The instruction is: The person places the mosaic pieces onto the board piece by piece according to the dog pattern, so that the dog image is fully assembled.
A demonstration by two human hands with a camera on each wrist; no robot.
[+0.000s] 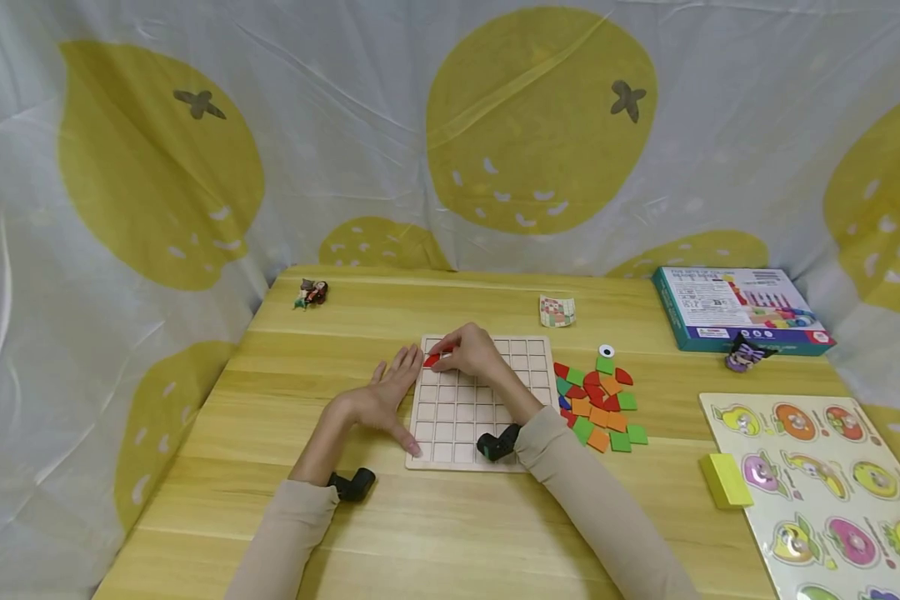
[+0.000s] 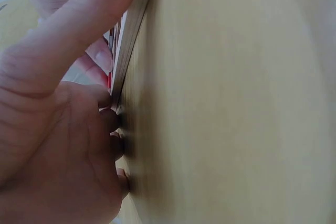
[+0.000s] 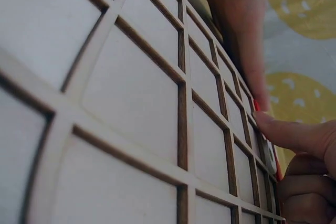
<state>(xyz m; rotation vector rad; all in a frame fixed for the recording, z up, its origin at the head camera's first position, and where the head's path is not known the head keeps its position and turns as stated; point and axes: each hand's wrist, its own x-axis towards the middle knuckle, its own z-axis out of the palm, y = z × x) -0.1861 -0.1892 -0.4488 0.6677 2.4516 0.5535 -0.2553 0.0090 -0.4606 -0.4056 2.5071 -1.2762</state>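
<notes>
A pale wooden grid board [image 1: 444, 452] lies flat on the table. My left hand [image 1: 378, 408] rests along its left edge with fingers spread, the thumb at the near left corner. Over the board's far left part, my right hand [image 1: 474, 352] pinches a small red tile [image 1: 431, 362] with thumb and index finger at the grid's edge cells. In the right wrist view the thumb [image 3: 294, 135] touches the red piece, and the other fingers are curled. A white round piece [image 3: 270, 155] shows beside it there. Most near grid cells hold nothing.
Right of the board lies a loose pile of red, green and orange tiles [image 1: 598, 417], with a round eye piece [image 1: 606, 351] behind. Farther right are a fruit puzzle board [image 1: 780, 492], a yellow block [image 1: 726, 481], a figurine [image 1: 746, 354] and a box [image 1: 742, 310]. A patterned card [image 1: 557, 311] lies behind.
</notes>
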